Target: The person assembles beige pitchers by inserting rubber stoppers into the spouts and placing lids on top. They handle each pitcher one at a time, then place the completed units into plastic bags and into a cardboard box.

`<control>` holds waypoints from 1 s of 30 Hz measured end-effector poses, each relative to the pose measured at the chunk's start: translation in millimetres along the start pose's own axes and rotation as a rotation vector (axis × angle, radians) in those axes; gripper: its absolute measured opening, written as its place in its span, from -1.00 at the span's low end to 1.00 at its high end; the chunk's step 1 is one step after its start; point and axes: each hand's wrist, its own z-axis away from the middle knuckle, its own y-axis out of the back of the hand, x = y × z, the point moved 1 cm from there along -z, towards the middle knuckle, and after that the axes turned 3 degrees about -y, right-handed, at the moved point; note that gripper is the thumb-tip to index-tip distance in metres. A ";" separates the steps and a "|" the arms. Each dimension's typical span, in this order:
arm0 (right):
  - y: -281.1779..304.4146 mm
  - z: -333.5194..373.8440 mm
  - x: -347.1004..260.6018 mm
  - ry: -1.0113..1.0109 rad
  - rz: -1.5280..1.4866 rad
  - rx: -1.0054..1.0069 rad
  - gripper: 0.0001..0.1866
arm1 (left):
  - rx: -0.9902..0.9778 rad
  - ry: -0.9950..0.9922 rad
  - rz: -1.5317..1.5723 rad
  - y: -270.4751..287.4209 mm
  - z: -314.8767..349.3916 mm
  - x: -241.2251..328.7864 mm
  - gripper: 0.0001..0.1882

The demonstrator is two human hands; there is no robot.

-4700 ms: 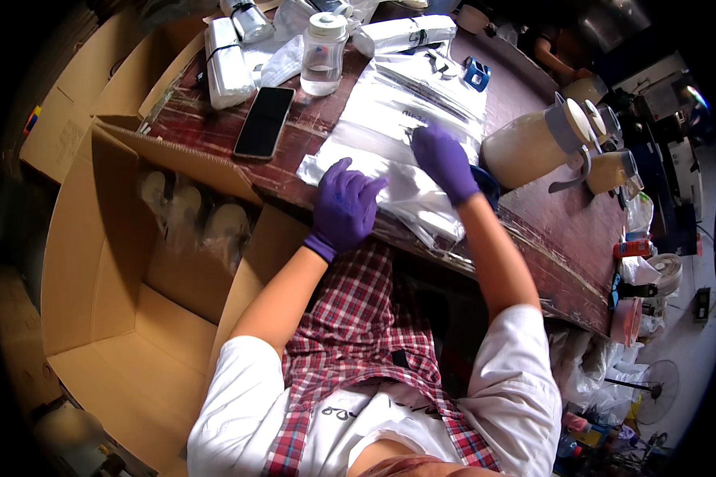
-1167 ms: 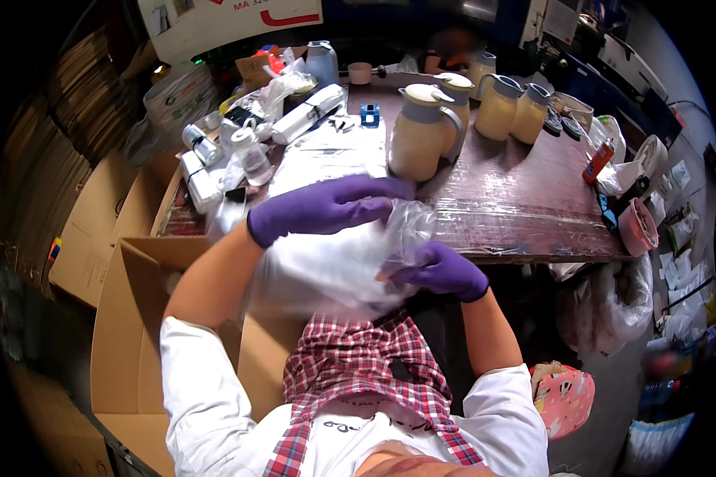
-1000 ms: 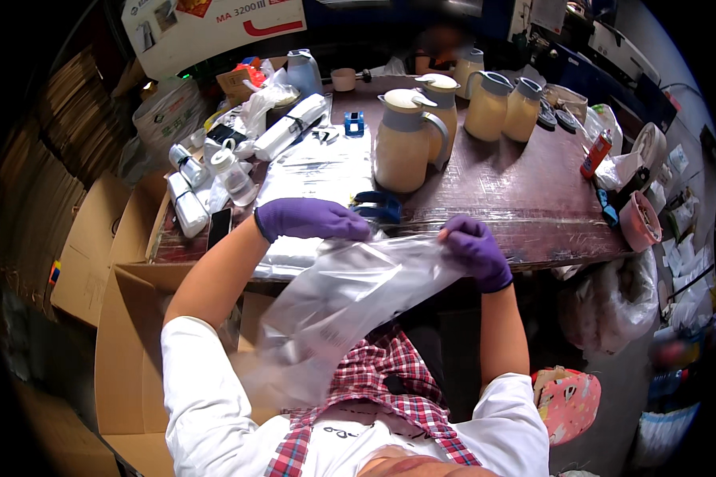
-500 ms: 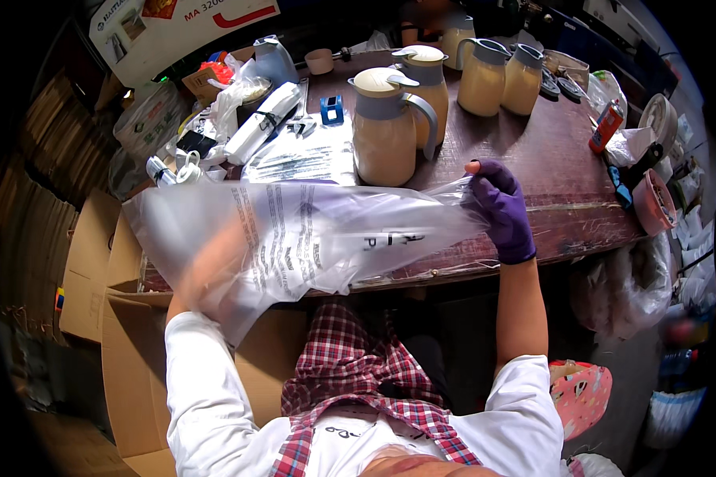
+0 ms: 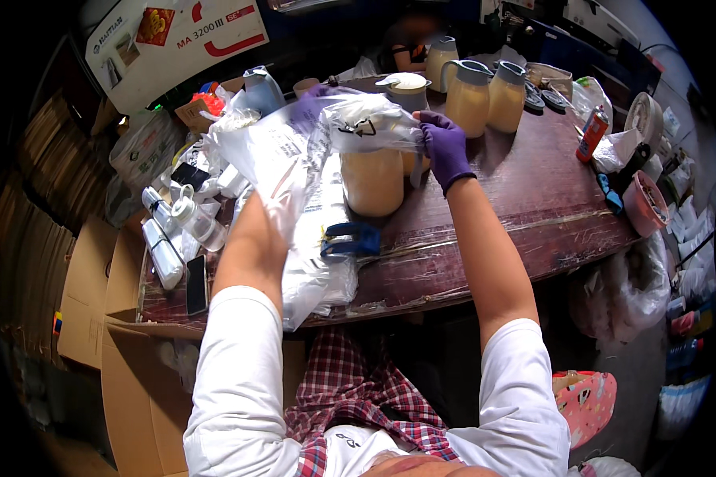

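A translucent plastic bag (image 5: pixel 278 151) with printing is drawn over the top of a cream jug (image 5: pixel 374 187) standing on the table. My right hand (image 5: pixel 445 147), in a purple glove, pinches the bag's edge at the jug's right side. My left hand (image 5: pixel 306 115), also in purple, is at the jug's upper left, veiled by the film, so its fingers cannot be made out. Close behind stands another cream jug (image 5: pixel 406 97) with a pale lid. A blue plastic piece (image 5: pixel 350 238) lies in front on flat plastic bags (image 5: pixel 314 266).
Several lidless cream jugs (image 5: pixel 469 99) stand farther back. At left are a clear bottle (image 5: pixel 199 219), a phone (image 5: pixel 196 285) and rolled white packs (image 5: pixel 163 253). A red spray can (image 5: pixel 592 133) and pink basket (image 5: pixel 645 204) sit at right. An open carton (image 5: pixel 147 389) adjoins the table's left front. Another person (image 5: pixel 406 48) is beyond.
The bag, stretched in front of the jugs before, has moved forward and up over the front jug's top. Both my arms have reached farther out, the right hand also shifting left.
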 end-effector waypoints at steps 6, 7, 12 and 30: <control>71.1 19.2 -1.6 -0.271 0.028 -0.120 -0.75 | -0.139 0.098 -0.456 11.8 35.0 -23.4 -0.72; 86.8 22.0 -1.4 -0.309 0.114 -0.157 -0.74 | -0.143 0.099 -0.550 8.3 39.1 -29.3 -0.72; 116.3 50.1 22.2 -0.444 0.162 -0.227 -0.83 | -0.195 0.049 -1.025 -21.4 50.9 -59.9 -0.72; 152.1 158.7 39.5 -0.187 1.339 -0.028 -0.69 | -0.290 -0.012 -1.624 -64.8 123.3 -129.7 -0.71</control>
